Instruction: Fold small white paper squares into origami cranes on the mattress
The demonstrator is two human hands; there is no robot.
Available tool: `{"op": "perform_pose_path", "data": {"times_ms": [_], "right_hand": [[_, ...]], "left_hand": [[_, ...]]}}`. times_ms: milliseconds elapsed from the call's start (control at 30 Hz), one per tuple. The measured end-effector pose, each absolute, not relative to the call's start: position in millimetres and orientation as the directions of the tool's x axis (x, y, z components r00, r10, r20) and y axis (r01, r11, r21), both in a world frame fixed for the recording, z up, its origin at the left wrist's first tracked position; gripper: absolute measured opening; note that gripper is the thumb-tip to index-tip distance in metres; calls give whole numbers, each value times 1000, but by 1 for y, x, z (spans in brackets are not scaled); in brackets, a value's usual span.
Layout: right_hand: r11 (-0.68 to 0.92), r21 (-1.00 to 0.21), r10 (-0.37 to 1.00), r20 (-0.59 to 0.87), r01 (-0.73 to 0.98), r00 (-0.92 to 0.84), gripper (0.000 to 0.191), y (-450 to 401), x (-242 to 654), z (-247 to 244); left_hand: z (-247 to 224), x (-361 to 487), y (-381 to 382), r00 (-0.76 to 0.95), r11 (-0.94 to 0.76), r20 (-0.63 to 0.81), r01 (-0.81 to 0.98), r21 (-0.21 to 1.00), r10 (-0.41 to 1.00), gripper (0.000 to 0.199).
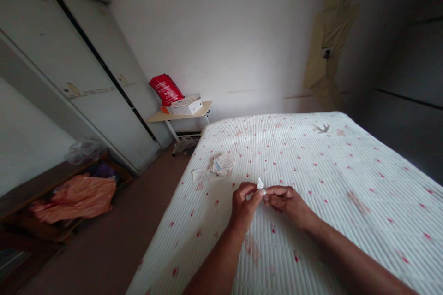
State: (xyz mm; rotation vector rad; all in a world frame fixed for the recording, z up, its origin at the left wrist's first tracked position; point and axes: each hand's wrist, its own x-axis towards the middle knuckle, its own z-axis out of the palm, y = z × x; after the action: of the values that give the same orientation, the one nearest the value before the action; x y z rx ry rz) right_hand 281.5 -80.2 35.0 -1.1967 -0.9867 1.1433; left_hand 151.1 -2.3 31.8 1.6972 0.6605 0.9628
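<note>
Over the bed, my two hands meet at a small folded piece of paper (260, 184), whitish, with a pointed tip that stands up above the fingers. My left hand (245, 203) pinches it between thumb and index finger. From the other side my right hand (285, 202) has its thumb and index finger closed at the paper's lower edge. The fingers cover most of the paper's lower part. Beyond my left hand lies a loose pile of printed paper pieces (223, 164) on the striped, red-dotted bedsheet (294, 161).
A small grey folded paper shape (323, 128) rests near the bed's far right. Behind the bed's left corner, a small table (161, 116) bears a red bag (166, 89) and a white box (188, 108). Left are a cupboard (86, 69) and a shelf with an orange plastic bag (78, 197).
</note>
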Motion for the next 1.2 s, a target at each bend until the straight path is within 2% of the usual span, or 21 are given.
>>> {"op": "perform_pose_path", "data": {"times_ms": [267,500,933,1200], "right_hand": [[114,-993,966,112,8,235,39,-81,273,36],[125,-991,958,133,48,255,35,-83,269,38],[67,-995,954,84,67,289,37,-83,265,37],[44,-999,974,45,10,221,39,-79,268,40]], "left_hand": [[38,149,-4,485,-418,369,-9,909,793,17],[35,148,-3,490,-441,392,-18,897,778,15],[37,147,-1,527,-379,330,-17,925,783,17],[28,148,5,557,-227,229,-74,971,798,22]]}}
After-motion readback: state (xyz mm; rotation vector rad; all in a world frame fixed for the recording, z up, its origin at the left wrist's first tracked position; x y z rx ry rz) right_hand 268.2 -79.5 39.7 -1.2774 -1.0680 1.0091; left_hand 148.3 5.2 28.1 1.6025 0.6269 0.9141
